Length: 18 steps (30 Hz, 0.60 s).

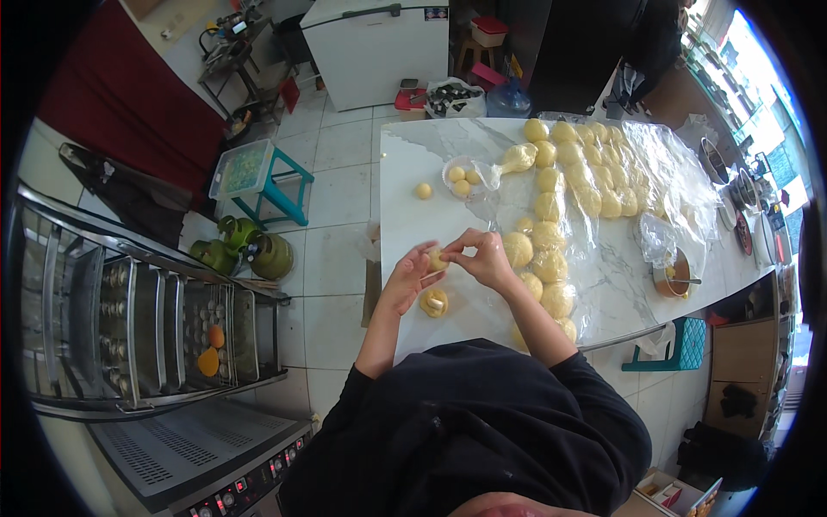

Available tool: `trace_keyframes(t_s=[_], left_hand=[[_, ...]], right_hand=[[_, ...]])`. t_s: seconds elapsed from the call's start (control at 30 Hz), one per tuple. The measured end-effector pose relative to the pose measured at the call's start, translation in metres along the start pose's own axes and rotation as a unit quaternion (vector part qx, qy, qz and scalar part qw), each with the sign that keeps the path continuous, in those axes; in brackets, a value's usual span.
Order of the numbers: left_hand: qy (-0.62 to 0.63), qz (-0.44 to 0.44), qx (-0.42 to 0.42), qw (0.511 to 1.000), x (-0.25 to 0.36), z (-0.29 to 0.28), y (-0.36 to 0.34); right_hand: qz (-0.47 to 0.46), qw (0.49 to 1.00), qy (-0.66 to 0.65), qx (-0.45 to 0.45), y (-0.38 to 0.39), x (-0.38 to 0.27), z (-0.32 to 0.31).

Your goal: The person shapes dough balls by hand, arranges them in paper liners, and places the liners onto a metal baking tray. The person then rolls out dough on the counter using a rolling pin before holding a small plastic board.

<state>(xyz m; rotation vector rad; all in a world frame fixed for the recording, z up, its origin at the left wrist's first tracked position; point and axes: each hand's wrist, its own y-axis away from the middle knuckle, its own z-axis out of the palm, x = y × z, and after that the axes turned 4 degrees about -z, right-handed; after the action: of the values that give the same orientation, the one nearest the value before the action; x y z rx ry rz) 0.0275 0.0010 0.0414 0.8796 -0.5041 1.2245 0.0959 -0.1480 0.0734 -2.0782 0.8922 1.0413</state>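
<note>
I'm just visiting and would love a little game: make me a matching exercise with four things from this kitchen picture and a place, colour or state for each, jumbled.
Things
1. Left hand and right hand
2. White bowl
3. Curtain
4. Stool on the floor to the left of the table

Places, colours, states
A. Dark red
B. Beneath a clear plastic box
C. Together at a small piece of dough
D. On the table, with small dough balls inside

Right pairs: 1-C, 2-D, 3-A, 4-B

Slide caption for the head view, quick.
Left hand cradles a dough piece, right hand at its edge, beside rows of dough balls.
</note>
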Motion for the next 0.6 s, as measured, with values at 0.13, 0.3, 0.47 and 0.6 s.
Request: trace_keyframes(t_s=[0.13, 0.3, 0.47, 0.6], left_hand=[[0.032, 0.073, 0.026, 0.997, -0.007, -0.008, -0.007], [0.088, 0.016, 0.021, 0.996, -0.008, -0.013, -0.008], [0.058, -0.067, -0.078, 0.993, 0.000, -0.027, -0.013], [0.019, -0.088, -0.077, 0.993, 0.001, -0.018, -0.011]], right_hand=[[-0.034, 0.997, -0.008, 0.065, 0.000, -0.004, 0.009], [-0.003, 0.999, 0.020, 0.038, 0.000, -0.008, 0.002], [-0.098, 0.995, 0.003, 0.001, -0.006, -0.016, -0.008], [-0.135, 0.990, 0.018, -0.027, -0.006, -0.008, -0.010]])
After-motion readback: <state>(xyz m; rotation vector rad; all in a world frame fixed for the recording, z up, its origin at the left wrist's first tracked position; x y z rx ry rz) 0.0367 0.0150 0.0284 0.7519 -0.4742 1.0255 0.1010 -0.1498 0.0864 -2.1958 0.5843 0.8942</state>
